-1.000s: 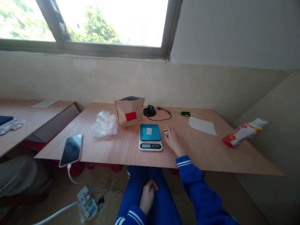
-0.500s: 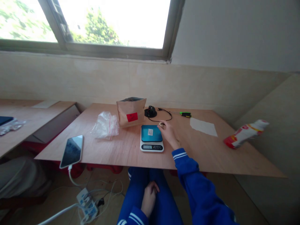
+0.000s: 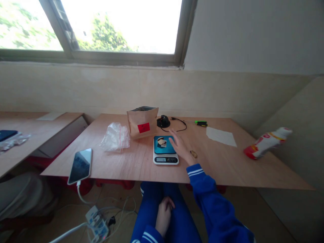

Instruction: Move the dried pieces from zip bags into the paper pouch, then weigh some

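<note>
hands (image 3: 178, 143) (image 3: 164, 213): 2 | scale (image 3: 165, 150): 1 | small pieces (image 3: 161, 141) (image 3: 193, 154): 2 | pouch (image 3: 142, 120): 1 | bottle (image 3: 267, 143): 1

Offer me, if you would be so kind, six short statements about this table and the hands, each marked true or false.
1. The paper bag stands upright. True.
2. The left hand rests in the lap, while the right hand is at the scale. True.
3. The scale bears nothing. False: a pale object lies on its blue plate.
4. The phone has a white cable plugged into it. True.
5. The right hand is clenched around the pale object. False: it is open at the blue plate's right edge.
6. The scale lies left of the phone. False: it lies to the right.
</note>
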The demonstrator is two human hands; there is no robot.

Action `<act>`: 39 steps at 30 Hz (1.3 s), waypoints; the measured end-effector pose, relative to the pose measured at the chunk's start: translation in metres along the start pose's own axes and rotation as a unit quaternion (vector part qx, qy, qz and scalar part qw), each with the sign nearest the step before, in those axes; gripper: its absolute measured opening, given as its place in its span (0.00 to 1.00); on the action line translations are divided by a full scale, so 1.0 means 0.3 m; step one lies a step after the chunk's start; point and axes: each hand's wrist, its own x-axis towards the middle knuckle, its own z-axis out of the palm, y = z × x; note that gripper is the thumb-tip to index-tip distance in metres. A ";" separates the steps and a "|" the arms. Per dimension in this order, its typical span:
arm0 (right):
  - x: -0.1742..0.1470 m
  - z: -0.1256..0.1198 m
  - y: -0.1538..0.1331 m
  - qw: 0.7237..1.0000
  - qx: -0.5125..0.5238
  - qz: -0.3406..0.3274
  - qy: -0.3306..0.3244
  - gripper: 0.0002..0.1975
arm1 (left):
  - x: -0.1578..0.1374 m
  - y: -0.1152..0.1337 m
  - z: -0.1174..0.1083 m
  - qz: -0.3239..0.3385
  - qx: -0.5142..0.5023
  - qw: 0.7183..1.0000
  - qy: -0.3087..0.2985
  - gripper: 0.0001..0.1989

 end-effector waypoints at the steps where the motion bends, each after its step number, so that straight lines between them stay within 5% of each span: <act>1: -0.039 -0.027 0.036 0.999 -0.020 0.023 0.020 0.24 | 0.002 -0.001 0.000 0.000 0.001 1.000 -0.001 0.12; 5: -0.243 -0.089 0.193 0.982 -0.130 0.107 0.088 0.24 | 0.002 0.001 0.002 0.004 0.005 1.000 -0.008 0.12; 9: -0.359 -0.088 0.258 0.979 -0.156 0.108 0.081 0.20 | -0.004 0.012 0.005 0.006 0.004 1.000 -0.015 0.12; 31: -0.358 -0.095 0.199 0.963 -0.203 0.149 0.096 0.15 | 0.006 0.006 -0.005 0.014 -0.010 1.000 0.006 0.11; 39: -0.278 -0.082 0.170 0.972 -0.015 0.159 0.171 0.15 | 0.004 -0.001 -0.013 0.011 -0.012 1.000 0.004 0.11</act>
